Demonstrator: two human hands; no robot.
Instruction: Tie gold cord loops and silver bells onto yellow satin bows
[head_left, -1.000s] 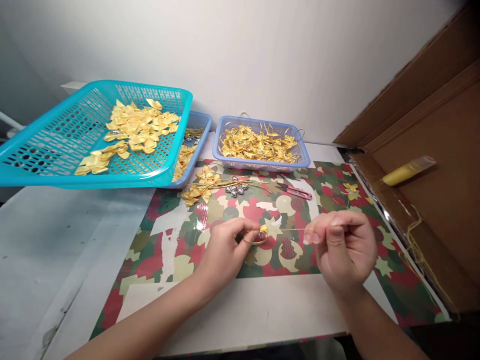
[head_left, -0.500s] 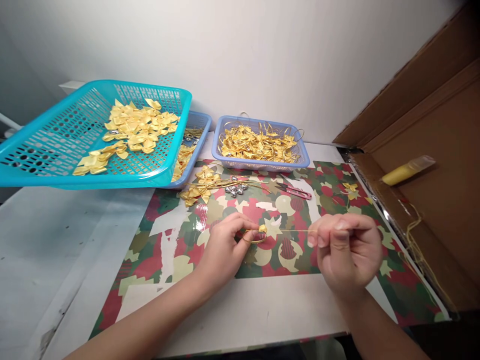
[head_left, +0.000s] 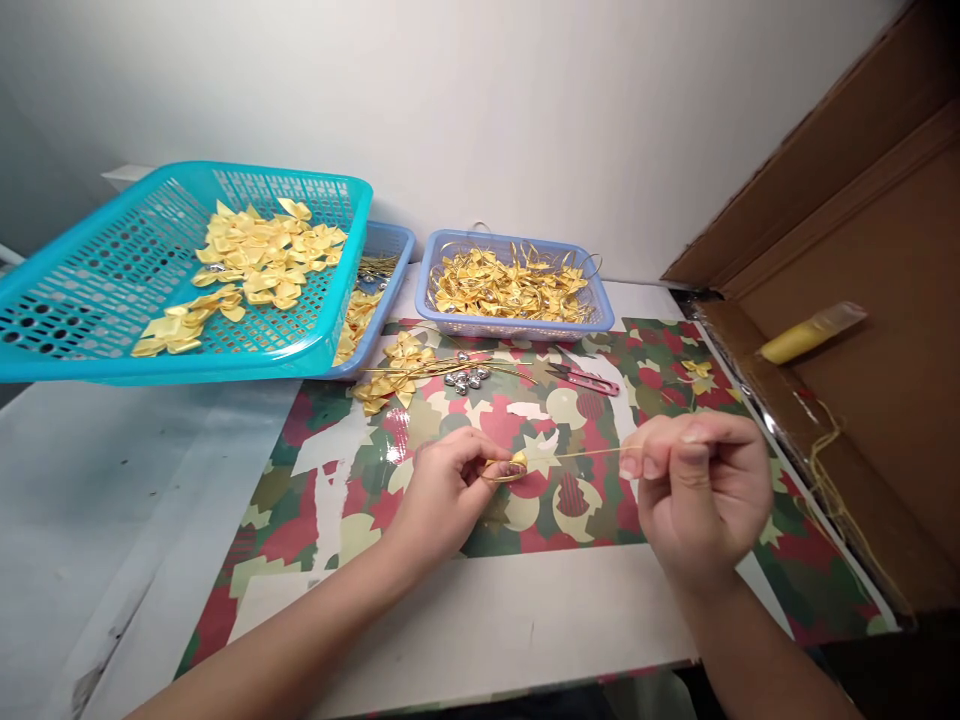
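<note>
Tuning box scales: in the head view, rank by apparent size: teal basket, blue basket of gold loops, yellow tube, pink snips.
1. teal basket
2. blue basket of gold loops
3. yellow tube
4. pink snips, thinner and shorter than the tube

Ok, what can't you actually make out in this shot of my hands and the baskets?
All head view.
End of the gold cord: buried in the right hand, which is blurred.
Small gold piece at the left hand fingers: too small to identify.
Rear blue basket: mostly covered by the teal basket.
Cardboard box: cut off by the right edge.
</note>
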